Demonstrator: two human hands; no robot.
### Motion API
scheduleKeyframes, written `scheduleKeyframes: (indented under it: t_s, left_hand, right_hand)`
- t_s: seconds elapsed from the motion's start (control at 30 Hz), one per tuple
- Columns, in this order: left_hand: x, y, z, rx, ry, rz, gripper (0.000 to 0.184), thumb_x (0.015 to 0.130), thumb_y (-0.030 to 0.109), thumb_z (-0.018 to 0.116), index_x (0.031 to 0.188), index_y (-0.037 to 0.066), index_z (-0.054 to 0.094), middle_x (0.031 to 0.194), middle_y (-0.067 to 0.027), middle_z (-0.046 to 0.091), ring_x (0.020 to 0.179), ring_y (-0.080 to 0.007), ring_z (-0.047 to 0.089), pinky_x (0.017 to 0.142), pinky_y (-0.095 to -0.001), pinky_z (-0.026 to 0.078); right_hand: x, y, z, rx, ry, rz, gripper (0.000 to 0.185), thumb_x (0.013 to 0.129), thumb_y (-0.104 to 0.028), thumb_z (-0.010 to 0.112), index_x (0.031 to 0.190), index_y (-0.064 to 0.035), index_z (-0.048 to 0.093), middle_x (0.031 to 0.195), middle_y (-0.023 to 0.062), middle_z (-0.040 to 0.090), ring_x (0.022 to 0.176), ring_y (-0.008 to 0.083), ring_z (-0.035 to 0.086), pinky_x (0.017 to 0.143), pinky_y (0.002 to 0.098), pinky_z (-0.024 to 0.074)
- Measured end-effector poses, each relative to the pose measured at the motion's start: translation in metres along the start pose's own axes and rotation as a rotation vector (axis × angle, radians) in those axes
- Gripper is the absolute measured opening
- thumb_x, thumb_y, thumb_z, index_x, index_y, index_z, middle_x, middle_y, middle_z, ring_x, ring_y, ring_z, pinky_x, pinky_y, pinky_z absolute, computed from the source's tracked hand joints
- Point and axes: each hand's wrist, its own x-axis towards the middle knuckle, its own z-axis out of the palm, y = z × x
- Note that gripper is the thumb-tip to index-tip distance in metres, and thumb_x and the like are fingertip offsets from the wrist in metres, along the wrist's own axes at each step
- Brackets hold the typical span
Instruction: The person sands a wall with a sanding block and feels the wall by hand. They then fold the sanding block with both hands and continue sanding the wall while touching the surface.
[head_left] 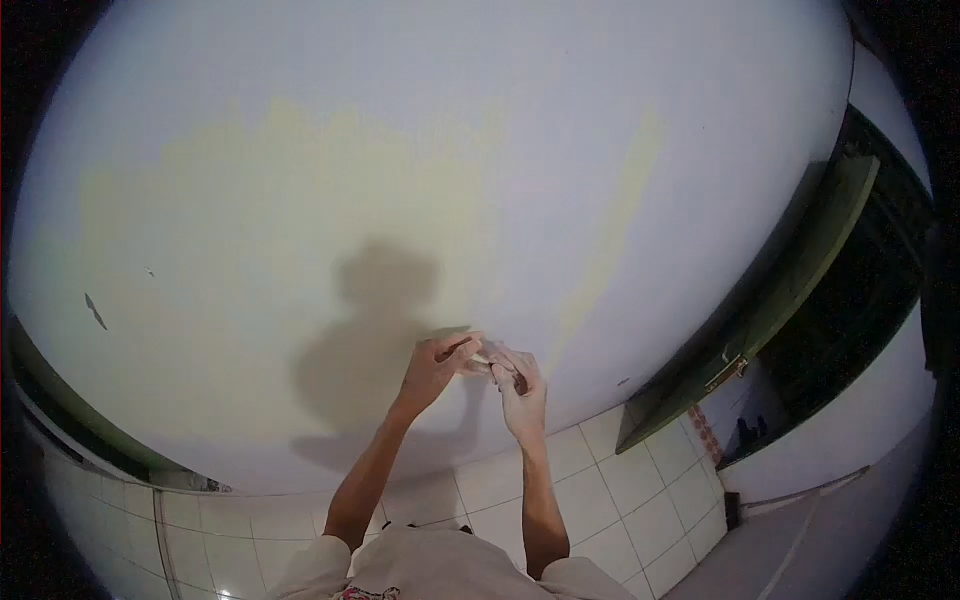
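Note:
Both my hands are raised close together in front of the wall (560, 200), which is pale with yellow patches of paint. My left hand (442, 362) has its fingers bent and pinched round something small and pale that I cannot make out. Just to its right, my right hand (518, 382) is also closed, its thumb and fingers pressed together near the same small thing. The fingertips of the two hands nearly meet. A shadow of my head and body falls on the yellow part of the wall behind my left hand.
To the right stands an open dark green door (770, 290) with a metal handle (727, 372). White floor tiles (590, 500) run along the wall's foot. A dark frame (70, 420) is at the lower left. The wall has a dark mark (95, 311) at the left.

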Motion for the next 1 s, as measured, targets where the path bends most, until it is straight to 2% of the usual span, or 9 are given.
scheduleKeyframes:
  t_s: [0.27,0.37,0.43,0.53,0.67,0.77,0.9,0.93,1.0]
  left_hand:
    - [-0.017,-0.002,-0.006,0.208,-0.102,0.104,0.023,0.093,0.015,0.075,0.107,-0.004,0.076,0.100,-0.0098,0.077,0.085,-0.0147,0.072,0.076,-0.0284,0.060]
    - [-0.020,-0.018,-0.001,0.455,0.031,0.038,0.021,0.092,0.014,0.075,0.105,-0.003,0.077,0.093,-0.0101,0.078,0.081,-0.0128,0.073,0.073,-0.0278,0.058]
    - [-0.019,-0.037,0.007,0.519,0.249,0.221,0.019,0.092,0.014,0.074,0.105,-0.001,0.077,0.088,-0.0120,0.078,0.076,-0.0109,0.072,0.072,-0.0279,0.057]
    - [-0.016,-0.048,0.027,0.428,0.419,0.275,0.017,0.093,0.013,0.072,0.104,0.000,0.077,0.089,-0.0136,0.078,0.072,-0.0112,0.073,0.069,-0.0276,0.057]
    - [-0.016,-0.046,0.042,0.544,0.455,0.405,0.011,0.092,0.006,0.072,0.099,-0.001,0.077,0.085,-0.0103,0.078,0.070,-0.0095,0.071,0.062,-0.0255,0.054]
    - [-0.013,-0.054,0.050,0.404,0.477,0.457,0.009,0.090,0.003,0.073,0.098,0.000,0.077,0.084,-0.0094,0.078,0.068,-0.0075,0.069,0.063,-0.0252,0.054]
    - [-0.017,-0.056,0.057,0.055,0.439,0.231,0.010,0.096,0.007,0.070,0.098,-0.003,0.071,0.084,-0.0074,0.075,0.073,-0.0087,0.069,0.066,-0.0253,0.056]
    - [-0.017,-0.053,0.054,0.040,0.363,0.314,0.014,0.100,0.011,0.066,0.104,-0.003,0.067,0.089,-0.0070,0.073,0.080,-0.0106,0.068,0.072,-0.0274,0.059]
    - [-0.023,-0.049,0.056,-0.029,0.343,0.214,0.017,0.101,0.012,0.064,0.108,-0.003,0.066,0.090,-0.0071,0.072,0.082,-0.0111,0.068,0.076,-0.0288,0.060]
  right_hand:
    - [-0.010,-0.008,-0.010,0.198,0.058,0.189,0.047,0.093,-0.006,0.074,0.137,-0.0001,0.060,0.101,0.0008,0.066,0.083,0.0065,0.058,0.073,0.0240,0.0473]
    - [-0.013,-0.019,-0.012,0.103,0.056,0.272,0.048,0.090,-0.004,0.075,0.136,-0.0012,0.061,0.101,0.0031,0.067,0.086,0.0099,0.061,0.077,0.0257,0.0486]
    - [-0.018,-0.025,0.002,-0.240,0.374,-0.069,0.042,0.090,-0.001,0.073,0.131,-0.0016,0.064,0.102,0.0080,0.069,0.088,0.0161,0.063,0.081,0.0300,0.0501]
    - [-0.040,-0.034,0.011,-0.259,0.389,-0.225,0.035,0.092,0.000,0.068,0.127,-0.0005,0.065,0.112,0.0134,0.069,0.099,0.0232,0.065,0.088,0.0352,0.0510]
    - [-0.053,-0.049,0.025,-0.163,0.192,-0.156,0.037,0.096,-0.003,0.060,0.133,0.0008,0.062,0.130,0.0193,0.065,0.120,0.0311,0.064,0.103,0.0393,0.0474]
    - [-0.055,-0.057,0.032,-0.191,0.181,-0.145,0.040,0.098,-0.005,0.058,0.138,0.0013,0.058,0.134,0.0204,0.063,0.125,0.0362,0.061,0.103,0.0418,0.0478]
    - [-0.060,-0.044,0.032,-0.305,0.120,-0.119,0.052,0.103,-0.014,0.047,0.152,0.0016,0.041,0.149,0.0234,0.051,0.136,0.0418,0.050,0.118,0.0553,0.0293]
    - [-0.061,-0.046,0.030,-0.310,0.076,-0.114,0.058,0.102,-0.017,0.041,0.156,0.0012,0.034,0.159,0.0225,0.040,0.143,0.0433,0.042,0.121,0.0642,0.0125]
    - [-0.065,-0.044,0.028,-0.436,0.061,-0.153,0.060,0.100,-0.017,0.042,0.157,0.0011,0.033,0.161,0.0214,0.037,0.145,0.0419,0.040,0.121,0.0663,0.0091]
